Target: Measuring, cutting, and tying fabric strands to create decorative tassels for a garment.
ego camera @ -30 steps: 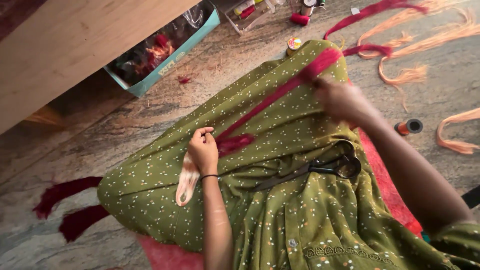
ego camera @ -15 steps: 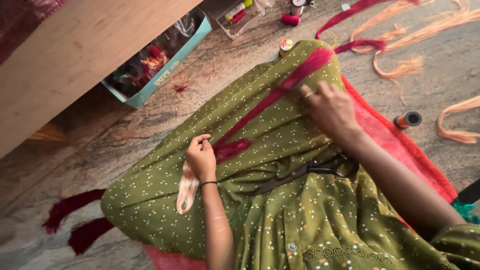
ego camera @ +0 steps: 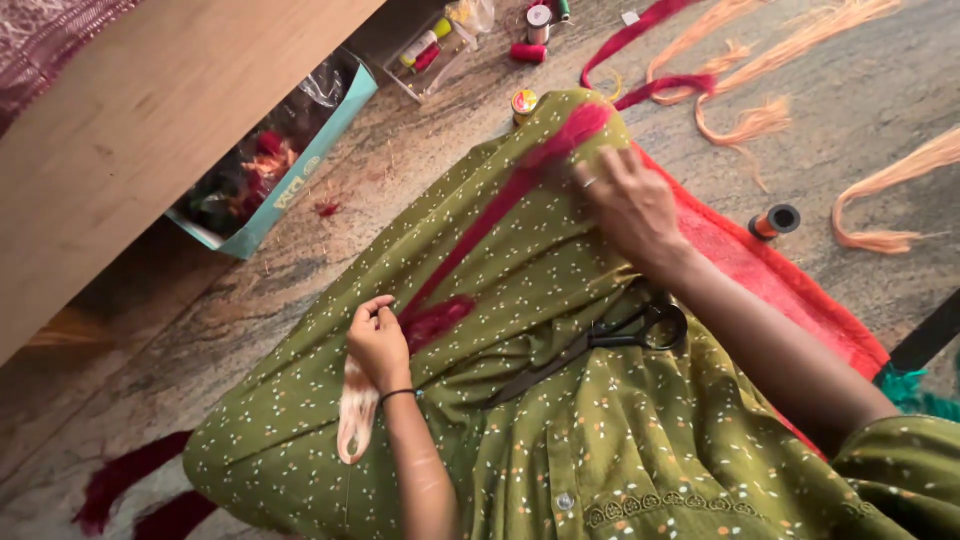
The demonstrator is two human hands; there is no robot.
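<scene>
At the left edge of the olive dotted fabric [ego camera: 300, 420] spread over the person's lap, the left hand [ego camera: 378, 345] sits as it did a second ago, fingers curled shut, pinching the near end of a red strip [ego camera: 500, 200] where it bunches into a darker wad. A pale patterned strip [ego camera: 355, 425] hangs below that hand. The red strip runs taut up and to the right across the cloth, thin and slightly frayed, toward the far edge of the lap. There the right hand [ego camera: 630, 205] has drawn nearer along the strip than it was a second ago; its fingers are bent down onto the fabric beside the strip's far end, though whether they actually grip it I cannot tell. That shorter span suggests the strip is being smoothed or measured against the cloth. Black scissors [ego camera: 600, 345] lie untouched on the lap between the two arms. On the floor to the right, an orange thread spool [ego camera: 775, 222] stands near loose peach strips [ego camera: 880, 205].
</scene>
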